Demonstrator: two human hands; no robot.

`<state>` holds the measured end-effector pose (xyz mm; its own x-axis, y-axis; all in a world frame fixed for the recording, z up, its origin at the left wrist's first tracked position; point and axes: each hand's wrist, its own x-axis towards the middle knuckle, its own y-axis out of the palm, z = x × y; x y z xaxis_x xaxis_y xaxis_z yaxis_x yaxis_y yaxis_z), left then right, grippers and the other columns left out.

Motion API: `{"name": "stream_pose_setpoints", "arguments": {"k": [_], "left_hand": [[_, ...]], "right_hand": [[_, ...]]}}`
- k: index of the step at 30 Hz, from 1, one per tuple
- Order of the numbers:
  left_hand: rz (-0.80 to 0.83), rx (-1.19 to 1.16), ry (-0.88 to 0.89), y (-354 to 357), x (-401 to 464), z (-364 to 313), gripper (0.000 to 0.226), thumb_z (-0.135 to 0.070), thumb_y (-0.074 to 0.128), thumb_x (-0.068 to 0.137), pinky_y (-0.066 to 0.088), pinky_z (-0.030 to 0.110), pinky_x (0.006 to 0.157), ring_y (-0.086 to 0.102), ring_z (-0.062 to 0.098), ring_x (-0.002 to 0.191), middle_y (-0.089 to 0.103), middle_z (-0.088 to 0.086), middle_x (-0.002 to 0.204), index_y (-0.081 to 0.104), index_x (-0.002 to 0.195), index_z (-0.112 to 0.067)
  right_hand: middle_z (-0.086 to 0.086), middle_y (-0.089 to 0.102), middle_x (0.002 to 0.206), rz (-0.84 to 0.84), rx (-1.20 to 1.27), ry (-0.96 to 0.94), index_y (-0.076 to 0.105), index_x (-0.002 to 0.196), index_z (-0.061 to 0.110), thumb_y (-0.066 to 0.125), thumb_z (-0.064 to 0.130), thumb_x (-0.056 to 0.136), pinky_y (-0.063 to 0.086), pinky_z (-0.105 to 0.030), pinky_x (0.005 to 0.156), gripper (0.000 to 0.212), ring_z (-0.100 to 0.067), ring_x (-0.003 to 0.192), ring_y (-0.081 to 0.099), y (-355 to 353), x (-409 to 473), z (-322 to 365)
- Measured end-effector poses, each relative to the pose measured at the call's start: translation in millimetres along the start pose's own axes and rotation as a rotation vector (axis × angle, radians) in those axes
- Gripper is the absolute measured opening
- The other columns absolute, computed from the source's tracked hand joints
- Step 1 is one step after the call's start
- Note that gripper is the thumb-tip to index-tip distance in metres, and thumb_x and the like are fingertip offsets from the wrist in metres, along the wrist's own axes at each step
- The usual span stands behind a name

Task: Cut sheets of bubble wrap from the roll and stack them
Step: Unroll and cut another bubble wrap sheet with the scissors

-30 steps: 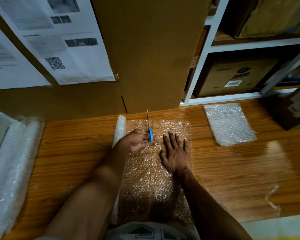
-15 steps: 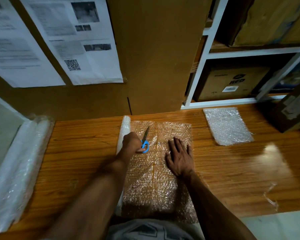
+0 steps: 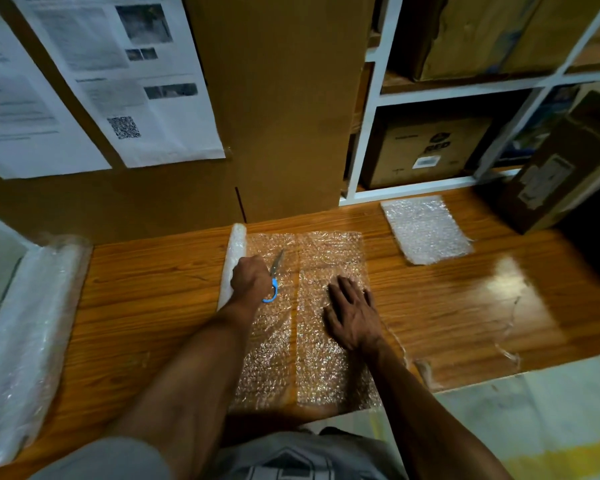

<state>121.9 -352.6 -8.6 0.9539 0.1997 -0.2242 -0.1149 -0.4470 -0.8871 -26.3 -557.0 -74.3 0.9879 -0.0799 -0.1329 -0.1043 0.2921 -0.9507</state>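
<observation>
A small bubble wrap roll (image 3: 234, 258) lies on the wooden table (image 3: 146, 282), its loose end spread out to the right. A straight gap runs down the wrap, leaving a cut sheet (image 3: 329, 358) on the right side. My left hand (image 3: 252, 280) grips blue-handled scissors (image 3: 274, 277), blades pointing away from me, beside the roll. Flat on the cut sheet, fingers spread, rests my right hand (image 3: 352, 315). A stack of cut sheets (image 3: 426, 228) lies at the back right of the table.
A large bubble wrap roll (image 3: 28, 334) lies along the table's left edge. Cardboard panels with printed papers (image 3: 125, 81) stand behind the table. White shelving (image 3: 378, 95) holds boxes at the back right, and a tilted box (image 3: 565, 168) sits at the far right.
My left hand has drawn the scissors leftward, away from the cut line, toward the roll. The cut sheet now lies separated by a visible gap. My right hand stays pressed on it.
</observation>
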Motion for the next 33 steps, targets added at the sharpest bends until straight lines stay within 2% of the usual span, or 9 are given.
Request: {"name": "stream_pose_setpoints", "arguments": {"k": [4, 10, 15, 17, 19, 22, 27, 31, 33], "left_hand": [[0.002, 0.137, 0.081, 1.0, -13.9, 3.3, 0.029, -0.013, 0.053, 0.099, 0.051, 0.039, 0.091, 0.061, 0.038, 0.12, 0.066, 0.018, 0.127, 0.069, 0.122, -0.007], [0.012, 0.241, 0.202, -3.9, -26.5, 11.3, 0.021, -0.01, 0.065, 0.093, 0.056, 0.038, 0.084, 0.067, 0.035, 0.11, 0.07, 0.015, 0.116, 0.072, 0.113, -0.009], [0.067, 0.124, 0.402, 4.8, -36.1, 4.5, 0.013, -0.014, 0.066, 0.094, 0.057, 0.03, 0.07, 0.07, 0.02, 0.082, 0.076, 0.006, 0.096, 0.078, 0.097, -0.016], [0.117, 0.022, 0.402, 15.6, -45.2, 3.4, 0.011, -0.017, 0.067, 0.095, 0.054, 0.023, 0.064, 0.065, 0.01, 0.072, 0.075, 0.001, 0.09, 0.077, 0.092, -0.019], [0.136, -0.028, 0.385, 26.9, -53.6, 3.7, 0.006, -0.023, 0.069, 0.093, 0.06, 0.031, 0.07, 0.067, 0.012, 0.075, 0.074, 0.0, 0.092, 0.075, 0.091, -0.021], [0.167, 0.062, 0.343, 39.0, -63.8, 2.8, 0.021, -0.036, 0.074, 0.086, 0.058, 0.033, 0.078, 0.069, 0.024, 0.09, 0.074, 0.002, 0.102, 0.075, 0.1, -0.021], [0.188, 0.089, 0.291, 50.6, -70.5, -1.4, 0.031, -0.039, 0.075, 0.089, 0.053, 0.036, 0.075, 0.068, 0.029, 0.095, 0.072, 0.009, 0.105, 0.069, 0.106, -0.014], [0.202, 0.125, 0.217, 52.1, -70.2, -6.9, 0.022, -0.029, 0.072, 0.092, 0.052, 0.037, 0.073, 0.069, 0.031, 0.099, 0.074, 0.01, 0.11, 0.07, 0.108, -0.015], [0.231, 0.099, 0.174, 51.8, -69.3, -10.0, 0.019, -0.027, 0.07, 0.091, 0.05, 0.035, 0.071, 0.069, 0.03, 0.098, 0.074, 0.008, 0.109, 0.071, 0.107, -0.017]], "right_hand": [[0.004, 0.003, 0.175, 0.002, 0.014, 0.014, 0.019, 0.166, 0.029, 0.015, 0.064, 0.105, 0.004, -0.049, 0.129, 0.071, -0.018, 0.161, 0.001, 0.7, -15.9, 4.1], [0.002, 0.014, 0.174, 0.013, 0.032, 0.01, 0.025, 0.164, 0.029, 0.015, 0.062, 0.103, 0.011, -0.046, 0.129, 0.07, -0.017, 0.16, 0.012, -5.6, -31.9, 5.6], [-0.009, 0.038, 0.164, -0.096, 0.125, 0.102, 0.045, 0.153, 0.019, 0.028, 0.05, 0.103, 0.029, -0.049, 0.123, 0.061, -0.027, 0.149, 0.037, -10.7, -36.8, 4.5], [-0.013, 0.041, 0.158, -0.12, 0.139, 0.218, 0.042, 0.151, 0.015, 0.049, 0.04, 0.103, 0.039, -0.049, 0.116, 0.055, -0.031, 0.14, 0.044, -9.9, -34.3, 0.4], [-0.015, 0.037, 0.157, -0.067, 0.094, 0.344, 0.026, 0.158, 0.012, 0.065, 0.031, 0.098, 0.041, -0.044, 0.114, 0.074, -0.03, 0.137, 0.042, -13.8, -32.3, -3.3], [-0.02, 0.036, 0.154, -0.039, 0.037, 0.479, 0.021, 0.159, 0.005, 0.057, 0.01, 0.101, 0.039, -0.04, 0.114, 0.068, -0.031, 0.137, 0.04, -23.3, -28.1, -10.2], [-0.023, 0.045, 0.146, -0.08, 0.066, 0.535, 0.039, 0.15, 0.002, 0.048, -0.002, 0.101, 0.043, -0.044, 0.111, 0.05, -0.036, 0.135, 0.044, -25.2, -19.6, -20.5], [-0.021, 0.05, 0.139, -0.1, 0.14, 0.558, 0.048, 0.141, 0.002, 0.046, 0.0, 0.103, 0.045, -0.043, 0.102, 0.038, -0.036, 0.129, 0.047, -26.9, -12.5, -24.3], [-0.019, 0.054, 0.134, -0.129, 0.219, 0.565, 0.055, 0.133, 0.005, 0.055, 0.014, 0.103, 0.045, -0.042, 0.099, 0.031, -0.036, 0.125, 0.049, -23.7, -11.1, -27.2]]}}
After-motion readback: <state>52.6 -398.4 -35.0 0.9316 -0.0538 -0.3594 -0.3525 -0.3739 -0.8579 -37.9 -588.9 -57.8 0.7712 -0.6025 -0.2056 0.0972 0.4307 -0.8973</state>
